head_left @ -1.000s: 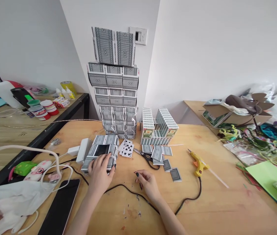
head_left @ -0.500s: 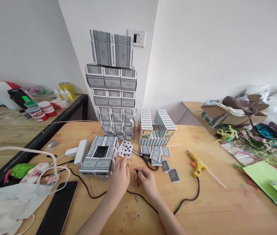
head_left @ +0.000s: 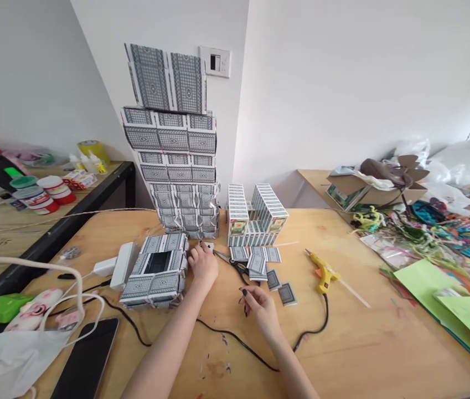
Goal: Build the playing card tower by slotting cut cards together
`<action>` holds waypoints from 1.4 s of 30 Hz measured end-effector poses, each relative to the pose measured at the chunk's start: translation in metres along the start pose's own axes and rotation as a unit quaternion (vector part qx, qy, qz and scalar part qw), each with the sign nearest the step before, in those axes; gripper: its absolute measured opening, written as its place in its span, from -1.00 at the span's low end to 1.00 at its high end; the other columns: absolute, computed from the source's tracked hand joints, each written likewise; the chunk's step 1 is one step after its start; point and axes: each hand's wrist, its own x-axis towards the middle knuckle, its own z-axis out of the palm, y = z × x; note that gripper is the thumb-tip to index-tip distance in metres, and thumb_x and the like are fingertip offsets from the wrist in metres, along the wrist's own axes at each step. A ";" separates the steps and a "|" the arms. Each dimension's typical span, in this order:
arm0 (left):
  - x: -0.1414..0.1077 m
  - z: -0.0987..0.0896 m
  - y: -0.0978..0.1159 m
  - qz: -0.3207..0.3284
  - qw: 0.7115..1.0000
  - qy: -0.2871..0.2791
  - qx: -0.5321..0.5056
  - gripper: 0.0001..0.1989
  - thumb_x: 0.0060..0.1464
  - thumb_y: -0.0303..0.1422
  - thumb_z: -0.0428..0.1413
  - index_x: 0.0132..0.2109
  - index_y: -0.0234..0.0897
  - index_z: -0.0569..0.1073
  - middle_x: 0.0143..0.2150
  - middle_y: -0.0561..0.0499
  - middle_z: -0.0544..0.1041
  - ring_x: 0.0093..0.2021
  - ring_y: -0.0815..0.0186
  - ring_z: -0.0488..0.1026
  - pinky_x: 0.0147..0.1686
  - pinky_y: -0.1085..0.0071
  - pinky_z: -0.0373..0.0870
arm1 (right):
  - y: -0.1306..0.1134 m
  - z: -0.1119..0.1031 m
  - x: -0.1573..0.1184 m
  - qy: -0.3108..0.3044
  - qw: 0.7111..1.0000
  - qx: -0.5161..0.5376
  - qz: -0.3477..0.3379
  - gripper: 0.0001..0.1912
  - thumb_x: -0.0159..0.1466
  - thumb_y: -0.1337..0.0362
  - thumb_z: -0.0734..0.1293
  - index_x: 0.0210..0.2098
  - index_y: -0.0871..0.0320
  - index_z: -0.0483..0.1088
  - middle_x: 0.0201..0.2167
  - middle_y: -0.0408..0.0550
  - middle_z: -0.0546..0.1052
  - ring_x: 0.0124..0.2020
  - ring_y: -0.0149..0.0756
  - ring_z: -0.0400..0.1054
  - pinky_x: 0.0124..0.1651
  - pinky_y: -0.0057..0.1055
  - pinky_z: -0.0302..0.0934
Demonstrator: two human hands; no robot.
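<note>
My left hand (head_left: 203, 267) rests on the face-up playing cards (head_left: 210, 245), its fingers bent over them; most of the cards are hidden under it. Just left of that hand lies a flat box covered in grey-backed cards (head_left: 141, 284), with a dark rectangular opening on top. My right hand (head_left: 262, 310) hovers above the table, fingers loosely curled and slightly apart, with nothing visible in them. Nearest to it are black-handled scissors (head_left: 241, 270) and several loose cards, backs up (head_left: 258, 260).
A tall card-covered tower (head_left: 180, 166) stands at the back, beside a smaller card structure (head_left: 255, 233). A yellow glue gun (head_left: 324, 272) with its black cord lies at right. On the left are a phone (head_left: 87, 360), white adapter (head_left: 123, 266) and cables. Craft scraps (head_left: 421, 221) pile up far right.
My left hand has reached forward onto the face-up cards and now covers most of them. My right hand has shifted a little to the right. The view has turned slightly right.
</note>
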 end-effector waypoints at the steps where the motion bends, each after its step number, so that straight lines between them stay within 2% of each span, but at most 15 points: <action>1: -0.001 -0.001 0.000 -0.008 1.000 0.003 -0.005 -0.54 0.02 -0.43 -0.12 0.08 -0.56 0.18 -0.11 -0.36 0.29 -0.09 0.01 0.20 -0.19 0.17 0.16 | 0.000 -0.001 0.000 0.001 1.000 0.001 0.002 -0.58 0.03 -0.01 0.31 -0.33 0.25 0.38 -0.61 -0.10 0.41 -0.66 -0.46 0.17 -0.61 -0.50 0.11; 4: 0.002 -0.005 0.002 -0.052 0.998 -0.020 -0.038 -0.39 -0.10 -0.30 0.04 0.09 -0.56 0.15 -0.09 -0.37 0.26 -0.07 -0.03 0.19 -0.19 0.17 0.17 | 0.000 -0.002 0.001 0.000 1.000 0.004 0.007 -0.57 0.02 -0.02 0.31 -0.34 0.24 0.37 -0.60 -0.10 0.41 -0.66 -0.45 0.18 -0.61 -0.49 0.11; 7: 0.009 -0.005 0.005 -0.095 0.992 -0.062 -0.060 -0.33 -0.21 -0.30 0.13 0.07 -0.51 0.16 -0.08 -0.37 0.26 -0.09 -0.06 0.23 -0.25 0.16 0.21 | 0.000 -0.001 0.001 -0.002 1.000 -0.003 0.008 -0.57 0.02 -0.04 0.30 -0.37 0.24 0.37 -0.60 -0.10 0.41 -0.65 -0.44 0.18 -0.60 -0.49 0.10; 12: 0.012 -0.004 0.008 -0.095 0.987 -0.094 -0.084 -0.34 -0.24 -0.37 0.14 0.05 -0.56 0.17 -0.12 -0.36 0.29 -0.26 0.10 0.38 -0.36 0.31 0.27 | -0.002 -0.008 0.001 -0.007 0.999 -0.044 -0.009 -0.59 0.06 -0.02 0.27 -0.34 0.23 0.38 -0.57 -0.06 0.44 -0.63 -0.41 0.21 -0.58 -0.46 0.13; 15: 0.004 -0.006 0.006 -0.086 0.988 -0.093 -0.090 -0.22 -0.23 -0.33 0.15 0.12 -0.62 0.06 -0.08 -0.41 0.25 -0.24 0.08 0.38 -0.32 0.30 0.28 | -0.008 -0.027 0.005 0.044 0.990 -0.124 -0.047 -0.63 0.09 0.05 0.25 -0.28 0.22 0.38 -0.47 -0.01 0.47 -0.56 -0.35 0.26 -0.52 -0.44 0.17; 18: -0.006 -0.011 0.002 -0.070 0.991 -0.079 -0.081 -0.19 -0.19 -0.33 0.13 0.15 -0.69 -0.01 -0.07 -0.45 0.24 -0.17 0.02 0.35 -0.25 0.26 0.27 | -0.018 -0.055 0.017 0.142 0.957 -0.235 -0.091 -0.68 0.11 0.12 0.22 -0.25 0.20 0.39 -0.41 0.00 0.48 -0.51 -0.32 0.27 -0.42 -0.39 0.19; 20: -0.014 -0.016 0.001 -0.044 0.996 -0.056 -0.062 -0.22 -0.15 -0.34 0.10 0.15 -0.72 -0.01 -0.08 -0.44 0.26 -0.13 0.00 0.32 -0.21 0.24 0.26 | -0.025 -0.071 0.028 0.160 0.932 -0.308 -0.102 -0.70 0.11 0.18 0.21 -0.23 0.18 0.39 -0.34 -0.01 0.49 -0.53 -0.33 0.26 -0.41 -0.38 0.19; 23: -0.026 -0.027 0.003 -0.005 0.999 -0.018 -0.032 -0.28 -0.12 -0.35 0.08 0.15 -0.64 0.04 -0.02 -0.44 0.24 -0.06 -0.06 0.25 -0.18 0.18 0.24 | -0.034 -0.083 0.045 0.108 0.888 -0.423 -0.143 -0.67 0.06 0.24 0.26 -0.17 0.12 0.39 -0.17 0.01 0.46 -0.30 -0.21 0.31 -0.23 -0.29 0.17; 25: -0.032 -0.034 0.006 0.030 0.999 0.005 -0.022 -0.35 -0.11 -0.35 0.07 0.14 -0.54 0.10 0.05 -0.41 0.20 0.02 -0.09 0.18 -0.12 0.11 0.20 | -0.037 -0.082 0.055 0.041 0.858 -0.485 -0.165 -0.51 -0.02 0.26 0.34 -0.06 0.06 0.34 -0.01 0.01 0.37 -0.05 -0.08 0.21 -0.08 -0.19 0.09; 27: -0.037 -0.039 0.007 0.079 0.996 0.017 -0.030 -0.44 -0.08 -0.35 0.05 0.10 -0.48 0.18 0.05 -0.36 0.23 0.05 -0.05 0.16 -0.05 0.09 0.14 | -0.039 -0.077 0.062 -0.014 0.836 -0.524 -0.161 -0.35 -0.09 0.30 0.39 0.03 0.05 0.26 0.08 0.03 0.30 0.07 -0.04 0.11 -0.01 -0.14 0.02; 29: -0.039 -0.041 0.006 0.120 0.991 0.015 -0.058 -0.53 -0.05 -0.36 0.02 0.04 -0.44 0.25 -0.01 -0.28 0.31 0.01 0.03 0.21 -0.02 0.13 0.14 | -0.042 -0.074 0.067 -0.059 0.830 -0.535 -0.145 -0.32 -0.07 0.31 0.38 0.07 0.13 0.22 0.04 0.10 0.34 0.04 -0.08 0.18 -0.02 -0.22 0.05; 32: -0.042 -0.037 -0.002 0.152 0.980 0.009 -0.129 -0.67 -0.02 -0.40 0.00 -0.05 -0.34 0.34 -0.08 -0.17 0.38 -0.05 0.11 0.27 -0.03 0.18 0.19 | -0.048 -0.072 0.069 -0.104 0.825 -0.538 -0.137 -0.50 0.06 0.31 0.28 0.03 0.18 0.26 -0.19 0.07 0.49 -0.19 -0.19 0.36 -0.18 -0.38 0.15; 36: -0.048 -0.034 -0.012 0.169 0.955 -0.003 -0.246 -0.78 0.01 -0.45 -0.04 -0.17 -0.26 0.40 -0.14 -0.08 0.43 -0.10 0.19 0.33 -0.05 0.19 0.26 | -0.059 -0.073 0.072 -0.065 0.795 -0.577 -0.176 -0.66 0.14 0.38 0.19 -0.09 0.14 0.36 -0.45 -0.02 0.52 -0.31 -0.20 0.37 -0.15 -0.34 0.11; 38: -0.052 -0.037 -0.012 0.171 0.939 -0.022 -0.297 -0.79 0.03 -0.47 -0.06 -0.20 -0.24 0.41 -0.18 -0.04 0.45 -0.12 0.23 0.36 -0.09 0.22 0.31 | -0.064 -0.072 0.071 -0.027 0.812 -0.557 -0.173 -0.69 0.15 0.39 0.16 -0.12 0.15 0.36 -0.44 -0.02 0.50 -0.30 -0.19 0.36 -0.17 -0.35 0.11; 42: -0.067 -0.049 -0.006 0.204 0.903 -0.056 -0.375 -0.64 0.09 -0.49 -0.14 0.03 -0.19 0.25 -0.05 -0.04 0.40 -0.06 0.33 0.35 -0.13 0.37 0.37 | -0.065 -0.056 0.056 0.000 0.893 -0.411 -0.182 -0.71 0.22 0.35 0.10 -0.09 0.14 0.26 -0.31 -0.03 0.47 -0.30 -0.25 0.35 -0.27 -0.42 0.16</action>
